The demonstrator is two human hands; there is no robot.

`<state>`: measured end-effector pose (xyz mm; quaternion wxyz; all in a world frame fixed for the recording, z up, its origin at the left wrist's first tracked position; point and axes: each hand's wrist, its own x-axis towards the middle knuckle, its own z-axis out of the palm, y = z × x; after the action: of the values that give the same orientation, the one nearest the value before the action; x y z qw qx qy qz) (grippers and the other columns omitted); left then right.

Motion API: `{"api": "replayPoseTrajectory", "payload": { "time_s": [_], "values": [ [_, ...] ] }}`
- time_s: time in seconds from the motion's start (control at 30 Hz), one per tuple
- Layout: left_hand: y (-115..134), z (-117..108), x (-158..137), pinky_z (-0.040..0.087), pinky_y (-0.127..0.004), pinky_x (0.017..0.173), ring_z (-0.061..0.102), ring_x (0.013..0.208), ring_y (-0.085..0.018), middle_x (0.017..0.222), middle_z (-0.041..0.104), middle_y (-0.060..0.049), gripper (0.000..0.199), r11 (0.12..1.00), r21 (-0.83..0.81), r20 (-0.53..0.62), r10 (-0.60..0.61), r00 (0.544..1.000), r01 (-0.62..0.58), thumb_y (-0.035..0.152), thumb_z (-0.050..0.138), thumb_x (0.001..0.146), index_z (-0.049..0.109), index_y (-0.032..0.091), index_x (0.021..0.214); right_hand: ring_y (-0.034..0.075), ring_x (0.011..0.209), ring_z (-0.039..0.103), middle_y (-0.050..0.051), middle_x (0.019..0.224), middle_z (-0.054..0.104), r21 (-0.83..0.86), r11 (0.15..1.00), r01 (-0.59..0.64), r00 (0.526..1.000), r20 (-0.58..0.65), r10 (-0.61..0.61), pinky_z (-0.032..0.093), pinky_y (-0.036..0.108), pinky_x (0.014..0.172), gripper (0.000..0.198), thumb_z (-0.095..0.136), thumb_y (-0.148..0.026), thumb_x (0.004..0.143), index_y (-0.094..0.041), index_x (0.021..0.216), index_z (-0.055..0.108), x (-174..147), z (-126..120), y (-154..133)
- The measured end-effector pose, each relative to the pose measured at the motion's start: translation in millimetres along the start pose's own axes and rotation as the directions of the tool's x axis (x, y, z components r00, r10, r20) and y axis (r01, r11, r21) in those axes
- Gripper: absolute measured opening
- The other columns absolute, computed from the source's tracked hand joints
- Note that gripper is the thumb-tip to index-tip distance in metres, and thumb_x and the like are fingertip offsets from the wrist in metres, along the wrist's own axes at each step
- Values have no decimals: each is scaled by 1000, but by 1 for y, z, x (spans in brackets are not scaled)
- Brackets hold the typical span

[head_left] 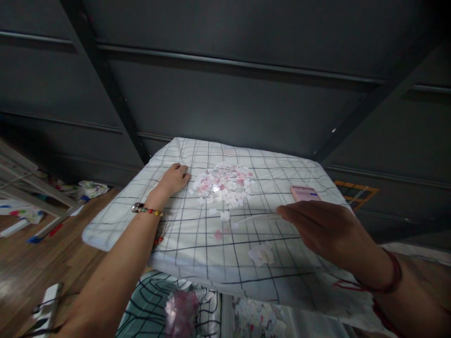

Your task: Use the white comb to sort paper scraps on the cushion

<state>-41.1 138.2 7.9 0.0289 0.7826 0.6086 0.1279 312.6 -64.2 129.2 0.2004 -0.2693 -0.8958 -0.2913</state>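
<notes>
My left hand (175, 179) rests on the checked cloth to the left of a heap of small white and pink paper-like pieces (225, 183). It holds nothing, and its fingers are loosely apart. Over the right part of the cloth, my right hand (322, 230) is closed in a pinch. From its fingertips a thin pale strip (259, 217) reaches left, with a small whitish piece at its end; blur hides its exact kind. Beyond that hand lies a pink phone (306, 193), partly covered by it. A few crumpled white pieces (261, 254) lie nearer to me.
A white checked cloth (197, 244) covers the table, which stands against a dark panelled wall (225, 98). Below the front edge are a bag of pink pieces (181, 312) and a clear bin of scraps (260, 319). A power strip (47, 307) lies on the floor at left.
</notes>
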Motion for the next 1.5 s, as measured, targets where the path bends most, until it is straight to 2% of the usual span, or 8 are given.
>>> {"api": "replayPoseTrajectory", "payload": {
  "time_s": [0.13,0.43,0.53,0.63,0.77,1.0,1.27,1.5],
  "values": [
    [2,-2,-1,43,-41,122,53,139,-29,128,70,-15,48,1000,-10,20,-7,1000,7,33,43,95,66,11,130,16,63,69,6,76,76,-66,998,-12,999,41,14,59,27,58,38,46,9,90,-16,93,74,-13,-4,5],
    [4,-4,0,41,-41,122,53,140,-29,137,66,-17,52,999,-13,42,-41,998,41,35,41,95,63,11,135,16,63,69,7,79,77,-16,991,-134,990,40,134,56,28,56,31,46,-3,100,-20,95,71,-47,-25,5],
    [0,0,2,43,-43,121,53,139,-30,132,69,-16,49,1000,-27,22,-15,1000,15,35,42,94,65,13,130,15,65,70,5,82,78,-31,986,-164,985,41,165,55,26,57,30,49,-2,97,-21,99,72,-41,-22,9],
    [-4,2,3,43,-45,121,54,137,-30,126,72,-13,45,999,-37,-6,20,1000,-21,34,44,92,67,16,126,18,68,71,6,84,79,-58,979,-193,981,20,194,55,30,59,29,52,-1,94,-16,102,75,-29,-6,10],
    [-6,2,4,44,-43,121,56,134,-29,128,69,-14,47,999,-43,-8,3,1000,-4,35,44,92,66,15,128,17,64,68,4,78,76,-18,989,-149,989,3,149,55,28,58,31,52,3,89,-14,100,75,-15,11,2],
    [-4,2,3,42,-42,122,53,138,-28,131,69,-14,45,999,-38,2,-7,1000,7,34,45,93,66,15,128,15,66,70,6,81,78,61,990,-130,992,7,130,59,26,62,32,46,3,93,-13,98,73,-4,-5,-18],
    [0,-2,0,42,-43,122,53,139,-30,132,69,-16,48,999,-36,12,0,1000,0,34,44,94,66,12,131,15,65,70,7,82,79,-6,996,-88,996,-35,88,58,27,59,31,45,3,94,-12,97,73,3,12,-10],
    [2,-2,1,43,-40,122,54,138,-30,126,71,-14,44,1000,7,20,0,1000,0,30,45,94,68,14,127,14,66,69,6,81,78,-26,997,-72,997,5,72,57,26,64,31,46,5,93,-11,99,73,1,3,-10]
  ]
}}
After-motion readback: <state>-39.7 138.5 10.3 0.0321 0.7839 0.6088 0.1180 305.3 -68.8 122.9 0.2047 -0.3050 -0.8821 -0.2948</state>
